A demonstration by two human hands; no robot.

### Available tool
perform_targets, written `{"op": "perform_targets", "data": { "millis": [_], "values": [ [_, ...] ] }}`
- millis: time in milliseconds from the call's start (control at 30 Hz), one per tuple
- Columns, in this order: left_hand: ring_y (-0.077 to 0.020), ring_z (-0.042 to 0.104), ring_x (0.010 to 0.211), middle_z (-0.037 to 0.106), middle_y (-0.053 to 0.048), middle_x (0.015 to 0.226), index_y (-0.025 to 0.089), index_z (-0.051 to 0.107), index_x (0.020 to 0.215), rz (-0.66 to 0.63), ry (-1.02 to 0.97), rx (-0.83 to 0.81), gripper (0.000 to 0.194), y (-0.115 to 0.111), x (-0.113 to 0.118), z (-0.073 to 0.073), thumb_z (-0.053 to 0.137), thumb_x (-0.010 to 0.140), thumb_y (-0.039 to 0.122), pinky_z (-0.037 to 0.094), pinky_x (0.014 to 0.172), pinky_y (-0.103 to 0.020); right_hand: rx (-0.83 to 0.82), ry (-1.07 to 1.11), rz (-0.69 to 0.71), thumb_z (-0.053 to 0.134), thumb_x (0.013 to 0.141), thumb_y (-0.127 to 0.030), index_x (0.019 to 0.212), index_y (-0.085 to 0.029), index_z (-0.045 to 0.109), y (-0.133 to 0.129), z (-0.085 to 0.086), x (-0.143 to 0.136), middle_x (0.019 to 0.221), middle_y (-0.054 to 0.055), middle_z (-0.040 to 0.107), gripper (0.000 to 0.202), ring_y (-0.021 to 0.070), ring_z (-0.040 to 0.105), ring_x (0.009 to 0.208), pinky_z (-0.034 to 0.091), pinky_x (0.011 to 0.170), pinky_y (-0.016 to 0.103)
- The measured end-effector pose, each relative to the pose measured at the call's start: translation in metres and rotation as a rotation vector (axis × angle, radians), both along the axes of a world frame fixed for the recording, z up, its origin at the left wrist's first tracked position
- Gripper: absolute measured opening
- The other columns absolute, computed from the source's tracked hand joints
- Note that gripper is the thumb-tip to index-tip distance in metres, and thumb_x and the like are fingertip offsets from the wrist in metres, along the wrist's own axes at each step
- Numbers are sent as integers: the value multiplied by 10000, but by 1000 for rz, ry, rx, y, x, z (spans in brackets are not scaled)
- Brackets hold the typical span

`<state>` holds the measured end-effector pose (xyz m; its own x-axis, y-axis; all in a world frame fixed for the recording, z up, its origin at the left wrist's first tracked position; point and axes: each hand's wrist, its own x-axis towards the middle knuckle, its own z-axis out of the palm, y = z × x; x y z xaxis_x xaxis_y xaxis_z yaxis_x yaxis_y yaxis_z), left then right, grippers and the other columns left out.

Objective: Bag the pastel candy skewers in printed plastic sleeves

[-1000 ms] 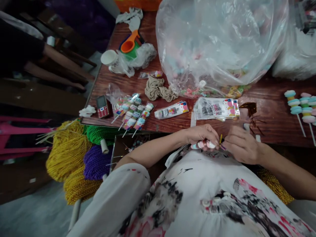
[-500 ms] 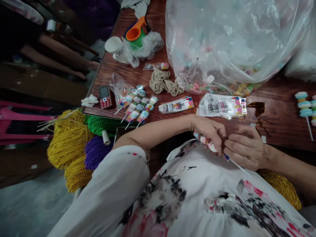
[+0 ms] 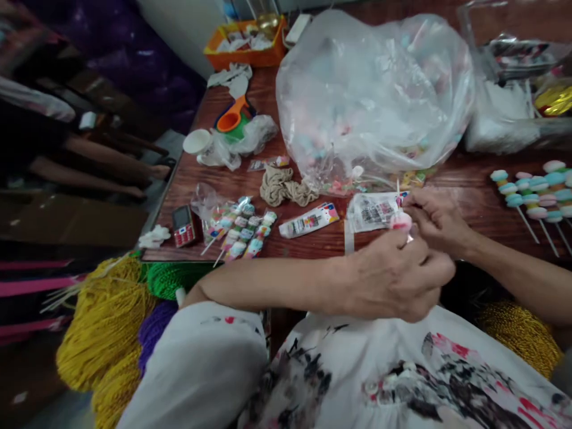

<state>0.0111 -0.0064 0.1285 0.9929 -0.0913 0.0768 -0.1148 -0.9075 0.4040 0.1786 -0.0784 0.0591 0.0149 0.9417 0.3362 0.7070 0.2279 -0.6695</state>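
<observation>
I have the left hand (image 3: 388,280) clamped round a marshmallow stick (image 3: 401,223), pink end poking above the fist. Right hand (image 3: 440,223) just beyond it, fingers bent close at the stick's upper end; I can't tell if they grip. Printed wrappers (image 3: 372,213) beyond the left hand, phone (image 3: 183,226) well left, big plastic bag (image 3: 375,95) farther beyond.

1 head-worn camera faces forward and down, close above the wearer's floral top (image 3: 357,351) and hands (image 3: 388,277), with the table (image 3: 196,179) spreading beyond from mid-frame to the upper edge.
</observation>
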Motion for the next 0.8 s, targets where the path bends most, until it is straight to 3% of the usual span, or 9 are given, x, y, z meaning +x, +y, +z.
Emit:
{"op": "perform_targets", "data": {
  "millis": [33, 100, 233, 367, 467, 533, 600, 667, 800],
  "values": [
    [-211, 605, 768, 707, -83, 905, 204, 700, 759, -67, 51, 62, 286, -2, 2, -17, 456, 888, 129, 469, 662, -364, -26, 94, -35, 427, 911, -223, 736, -197, 485, 0, 6, -1, 643, -10, 480, 187, 115, 432, 588, 347, 554, 260],
    [-235, 636, 823, 704, -126, 876, 149, 698, 804, 126, 91, 26, 208, 12, 8, -52, 504, 879, 134, 511, 730, -378, -80, 270, -3, 432, 928, -248, 752, -193, 493, -6, 12, -9, 651, -15, 491, 193, 103, 458, 587, 366, 549, 238],
    [-226, 613, 1104, 676, -127, 1153, 170, 668, 1093, 480, -349, -323, 292, 48, 12, -86, 460, 968, 332, 501, 956, -397, -252, 537, 172, 444, 918, -260, 713, -198, 452, -13, -7, -37, 585, -44, 444, 214, 88, 410, 517, 340, 507, 223],
    [-250, 503, 1289, 579, -121, 1331, 253, 539, 1331, 657, -416, -638, 575, 42, -4, -87, 580, 865, 586, 459, 1021, -393, 191, 162, -35, 423, 904, -231, 761, -197, 491, 6, -32, -38, 665, 9, 521, 162, 139, 466, 635, 370, 626, 290],
    [-213, 659, 965, 677, -109, 1010, 181, 598, 1218, 480, -58, -1052, 608, 30, -23, -90, 522, 859, 665, 537, 829, -329, 590, -193, -39, 407, 912, -259, 821, -194, 549, 19, -35, -32, 768, 57, 584, 180, 176, 482, 717, 354, 703, 349],
    [-176, 656, 774, 671, -74, 831, 146, 647, 1025, 414, 104, -1107, 478, 24, -38, -91, 581, 859, 588, 545, 724, -296, 706, -268, 0, 416, 912, -263, 830, -193, 564, 21, -33, -34, 764, 60, 587, 183, 179, 464, 706, 326, 682, 350],
    [-155, 636, 725, 667, -51, 789, 150, 651, 941, 514, 52, -910, 299, 18, -52, -90, 611, 875, 438, 548, 708, -287, 640, -157, 45, 433, 902, -256, 806, -192, 557, 17, -35, -43, 720, 48, 570, 169, 170, 439, 675, 306, 654, 340],
    [-168, 648, 797, 695, -65, 850, 166, 662, 973, 618, -109, -526, 185, 15, -66, -92, 559, 894, 297, 560, 780, -320, 388, 168, 103, 447, 894, -266, 765, -194, 527, 12, -40, -60, 676, 28, 539, 168, 151, 425, 641, 312, 636, 323],
    [-208, 665, 1003, 730, -119, 1000, 181, 678, 1035, 567, -250, 89, 288, 15, -103, -103, 469, 848, 119, 540, 962, -397, -508, 1141, 283, 525, 844, -399, 690, -213, 412, 3, -54, -107, 549, -56, 399, 267, 83, 318, 486, 278, 499, 245]
  ]
}}
